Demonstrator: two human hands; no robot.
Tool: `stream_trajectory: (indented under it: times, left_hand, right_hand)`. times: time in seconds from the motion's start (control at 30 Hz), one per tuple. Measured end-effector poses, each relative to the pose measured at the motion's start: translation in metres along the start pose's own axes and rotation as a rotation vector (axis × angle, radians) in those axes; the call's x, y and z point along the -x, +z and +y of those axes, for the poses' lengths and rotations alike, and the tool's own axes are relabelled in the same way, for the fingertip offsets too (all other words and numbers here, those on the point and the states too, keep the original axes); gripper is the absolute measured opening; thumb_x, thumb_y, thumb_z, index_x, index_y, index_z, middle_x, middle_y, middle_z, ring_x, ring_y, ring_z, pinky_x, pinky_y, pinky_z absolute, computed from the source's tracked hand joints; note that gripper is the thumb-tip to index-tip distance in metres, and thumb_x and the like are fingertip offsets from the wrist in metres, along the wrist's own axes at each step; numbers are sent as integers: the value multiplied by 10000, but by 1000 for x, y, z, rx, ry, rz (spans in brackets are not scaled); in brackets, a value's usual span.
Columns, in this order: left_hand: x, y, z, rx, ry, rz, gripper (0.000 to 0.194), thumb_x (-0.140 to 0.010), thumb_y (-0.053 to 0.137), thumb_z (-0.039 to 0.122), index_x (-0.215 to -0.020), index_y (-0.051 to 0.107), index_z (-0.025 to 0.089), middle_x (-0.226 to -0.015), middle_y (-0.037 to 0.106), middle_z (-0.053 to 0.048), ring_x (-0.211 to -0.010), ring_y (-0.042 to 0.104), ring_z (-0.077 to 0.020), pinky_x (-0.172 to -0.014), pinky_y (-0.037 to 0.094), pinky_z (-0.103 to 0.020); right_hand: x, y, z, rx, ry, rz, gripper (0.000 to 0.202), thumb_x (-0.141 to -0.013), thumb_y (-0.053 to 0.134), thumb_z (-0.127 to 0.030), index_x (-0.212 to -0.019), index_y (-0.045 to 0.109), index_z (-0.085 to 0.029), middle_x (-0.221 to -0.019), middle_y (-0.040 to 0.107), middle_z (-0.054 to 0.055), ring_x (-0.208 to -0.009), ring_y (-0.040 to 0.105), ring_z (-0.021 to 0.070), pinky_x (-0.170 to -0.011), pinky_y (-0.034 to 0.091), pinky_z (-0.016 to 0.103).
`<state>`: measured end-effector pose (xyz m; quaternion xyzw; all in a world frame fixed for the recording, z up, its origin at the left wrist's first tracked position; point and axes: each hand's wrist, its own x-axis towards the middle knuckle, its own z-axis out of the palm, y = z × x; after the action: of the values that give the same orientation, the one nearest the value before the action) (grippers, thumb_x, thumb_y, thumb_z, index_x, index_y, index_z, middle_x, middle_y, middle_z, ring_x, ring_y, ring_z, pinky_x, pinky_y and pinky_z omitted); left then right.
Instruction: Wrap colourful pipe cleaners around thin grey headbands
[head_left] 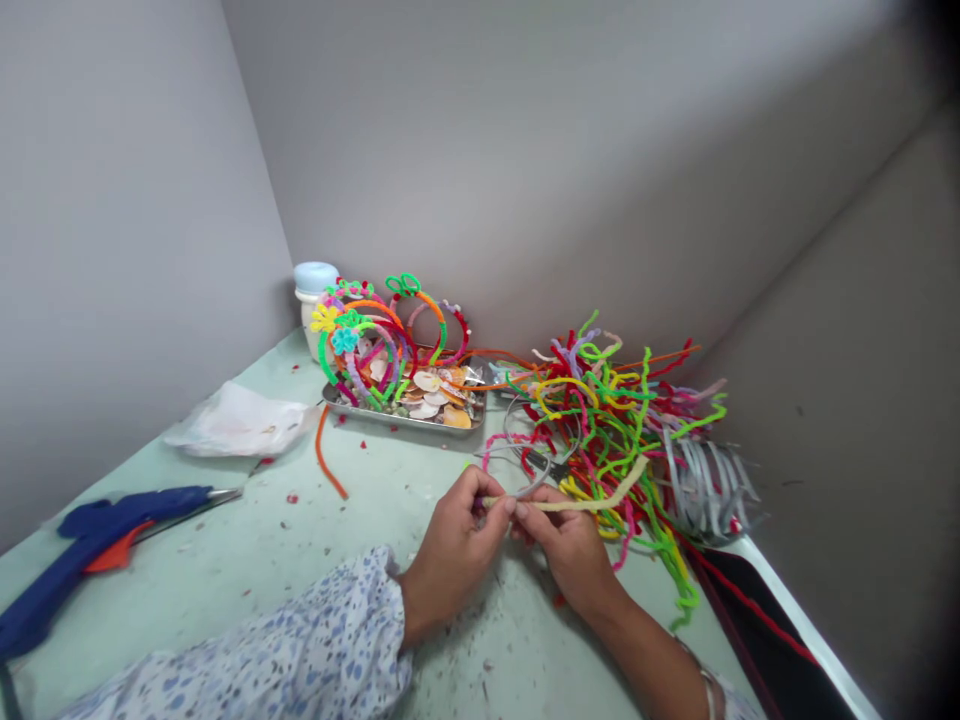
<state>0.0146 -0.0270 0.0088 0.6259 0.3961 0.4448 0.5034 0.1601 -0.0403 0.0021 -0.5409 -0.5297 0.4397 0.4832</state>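
Note:
My left hand (454, 540) and my right hand (576, 555) meet fingertip to fingertip above the table, both closed in a pinch. Between them runs a pale yellow pipe cleaner (577, 505), whose free end bends upward past my right hand. A thin grey band (538, 483), which looks like a headband, curves up from the same fingertips. Where the pipe cleaner meets the band is hidden by my fingers. Just beyond my right hand lies a tangled heap of coloured pipe cleaners (600, 410).
Finished-looking pipe-cleaner headbands (390, 340) stand on a metal tray (405, 425) of shells. Behind is a lidded white jar (313, 300). To the left lie a plastic bag (236, 422) and a blue glue gun (112, 525). Grey bands (709, 480) are bundled at right.

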Motion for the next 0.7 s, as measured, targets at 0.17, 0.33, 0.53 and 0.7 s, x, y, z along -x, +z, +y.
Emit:
stream_trajectory:
  times: [0.17,0.33,0.53,0.7]
  left_hand:
    - [1,-2,3,94,15,-31,166,-912,457,303,-810,484,175,-737,507,31,-698,475,-103,-658,379,-219]
    - [1,-2,1,116,21,-26,167,-913,453,295,-798,482,178,-734,494,32,-700,460,-105,-661,368,-220]
    - [0,-2,1,111,16,-32,166,-904,454,287,-782,476,175,-706,495,31,-666,440,-104,-628,345,-216]
    - [0,-4,2,50,5,-45,181,-897,451,295,-763,463,174,-685,455,31,-649,402,-108,-604,325,-220]
  right_hand:
    - [-1,0,3,5,0,8,244,-754,629,-394,-658,600,-172,-546,578,-11,-527,491,121,-527,388,233]
    - [-2,0,7,9,-10,8,247,-763,616,-406,-681,597,-173,-554,567,-15,-525,479,120,-521,382,233]
    - [-1,0,9,58,-10,21,235,-783,605,-402,-765,636,-170,-574,554,-21,-541,473,123,-529,382,233]
    - [-2,0,10,41,8,32,250,-788,608,-424,-819,656,-181,-606,572,-15,-581,500,139,-563,400,241]
